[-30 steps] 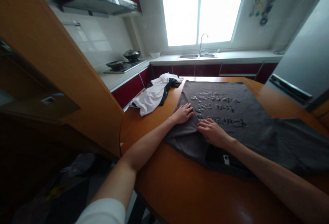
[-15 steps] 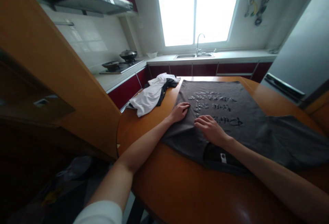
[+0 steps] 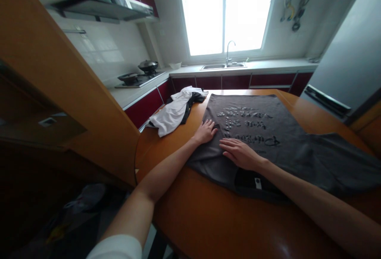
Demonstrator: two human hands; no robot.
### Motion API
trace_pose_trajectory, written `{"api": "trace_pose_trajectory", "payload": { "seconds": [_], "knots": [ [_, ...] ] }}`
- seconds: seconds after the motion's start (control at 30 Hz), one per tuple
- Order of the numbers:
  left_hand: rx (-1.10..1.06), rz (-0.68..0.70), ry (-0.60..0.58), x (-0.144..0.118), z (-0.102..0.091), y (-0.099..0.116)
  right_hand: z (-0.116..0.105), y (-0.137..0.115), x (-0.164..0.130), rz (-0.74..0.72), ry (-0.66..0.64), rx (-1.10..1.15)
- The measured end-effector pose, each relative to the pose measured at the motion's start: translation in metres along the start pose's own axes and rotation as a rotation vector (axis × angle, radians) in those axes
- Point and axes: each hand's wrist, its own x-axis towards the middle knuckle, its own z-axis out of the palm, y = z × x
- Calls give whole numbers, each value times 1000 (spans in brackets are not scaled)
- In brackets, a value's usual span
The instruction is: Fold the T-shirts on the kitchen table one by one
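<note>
A dark grey sweatshirt with raised black lettering lies spread on the wooden table, its neck opening and small label towards me. On its left edge rests my left hand, open, with the fingers spread. Just right of it, my right hand lies palm down on the cloth below the lettering, its fingers stretched out. Neither hand grips the fabric. The left sleeve area is folded inward near my left hand; the other sleeve stretches out to the right.
White and black garments lie heaped at the table's far left. Beyond are a stove with a lidded wok, a sink under the window and red cabinets. A fridge stands at the right, a wooden panel at the left.
My left hand has uncurled and spread its fingers on the cloth. My right hand has shifted slightly left and towards me, flattening out. The sweatshirt lies much as before.
</note>
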Motion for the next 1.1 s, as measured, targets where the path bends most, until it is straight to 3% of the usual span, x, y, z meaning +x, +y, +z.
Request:
{"api": "trace_pose_trajectory", "payload": {
  "seconds": [0.07,0.23,0.37,0.5,0.77,0.97,1.03,1.1],
  "knots": [
    [-33,-31,-31,1,1,-3,3,2,-1,7,-30,6],
    [-103,-276,160,9,-12,-28,2,2,-2,29,3,-17],
    [-105,-438,141,12,-22,-54,2,2,-1,48,21,-19],
    [-145,-485,114,14,-20,-63,5,3,-1,47,22,-18],
    [-150,-521,138,16,-15,-61,6,5,-2,56,12,-14],
    [-114,-400,227,12,-25,-45,8,6,-2,50,3,-1],
    [-123,-206,256,10,-26,-36,8,6,-2,44,-5,4],
    [-139,52,190,7,-22,-26,9,7,-2,34,-22,10]
  ]
}}
